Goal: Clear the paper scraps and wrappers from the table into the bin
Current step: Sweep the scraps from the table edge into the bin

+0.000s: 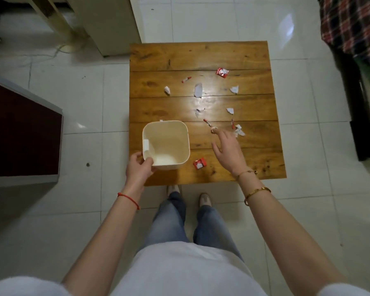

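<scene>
A cream square bin [166, 144] stands on the near left part of the wooden table [205, 56]. My left hand [139, 168] grips its near left corner. My right hand [228, 151] reaches over the table with fingers spread, its fingertips touching a small red-and-white wrapper strip [207, 123]. White paper scraps lie scattered: a larger one [198, 90], one at the left [167, 90], one at the right [234, 89], one lower right [230, 110], and a cluster [239, 130] beside my fingers. Red wrappers lie at the far right [222, 72] and next to the bin [199, 163].
A thin red-and-white strip [186, 79] lies near the table's middle far side. White tiled floor surrounds the table. A dark red cabinet top [21, 133] is at the left, a cream appliance [113, 24] at the far left, plaid fabric [350, 22] at the far right.
</scene>
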The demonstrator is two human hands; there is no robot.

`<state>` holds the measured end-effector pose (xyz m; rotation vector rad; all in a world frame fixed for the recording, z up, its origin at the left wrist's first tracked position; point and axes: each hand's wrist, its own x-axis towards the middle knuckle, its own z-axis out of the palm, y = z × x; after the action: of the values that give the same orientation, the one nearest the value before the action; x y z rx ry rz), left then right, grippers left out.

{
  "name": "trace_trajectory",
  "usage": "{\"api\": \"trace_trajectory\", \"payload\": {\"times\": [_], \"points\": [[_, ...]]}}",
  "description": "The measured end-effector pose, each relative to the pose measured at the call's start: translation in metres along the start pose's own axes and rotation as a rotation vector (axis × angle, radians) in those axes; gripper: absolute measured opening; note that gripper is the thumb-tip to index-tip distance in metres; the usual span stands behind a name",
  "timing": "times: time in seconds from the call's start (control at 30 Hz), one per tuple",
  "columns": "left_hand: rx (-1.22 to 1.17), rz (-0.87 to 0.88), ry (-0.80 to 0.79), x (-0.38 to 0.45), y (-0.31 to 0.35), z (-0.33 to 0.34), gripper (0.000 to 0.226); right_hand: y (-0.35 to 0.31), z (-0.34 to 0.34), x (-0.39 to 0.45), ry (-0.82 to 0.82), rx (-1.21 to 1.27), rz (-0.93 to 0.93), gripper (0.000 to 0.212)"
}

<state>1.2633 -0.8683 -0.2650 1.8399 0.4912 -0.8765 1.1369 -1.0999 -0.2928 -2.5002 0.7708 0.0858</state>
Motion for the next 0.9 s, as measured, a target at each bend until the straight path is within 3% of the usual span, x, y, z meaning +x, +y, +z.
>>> {"api": "trace_trajectory", "payload": {"times": [0.2, 0.4, 0.9], "points": [[0.089, -0.046, -0.011, -0.06, -0.081, 0.012, 0.045, 0.029, 0.017, -0.049, -0.123, -0.07, -0.088, 0.046], [0.021, -0.116, -0.012, -0.085, -0.156, 0.039, 0.042, 0.057, 0.04, -0.077, -0.212, -0.103, -0.163, 0.047], [0.03, -0.298, -0.03, -0.016, -0.284, 0.096, 0.043, 0.084, 0.131, -0.057, -0.303, -0.12, -0.3, 0.052]]}}
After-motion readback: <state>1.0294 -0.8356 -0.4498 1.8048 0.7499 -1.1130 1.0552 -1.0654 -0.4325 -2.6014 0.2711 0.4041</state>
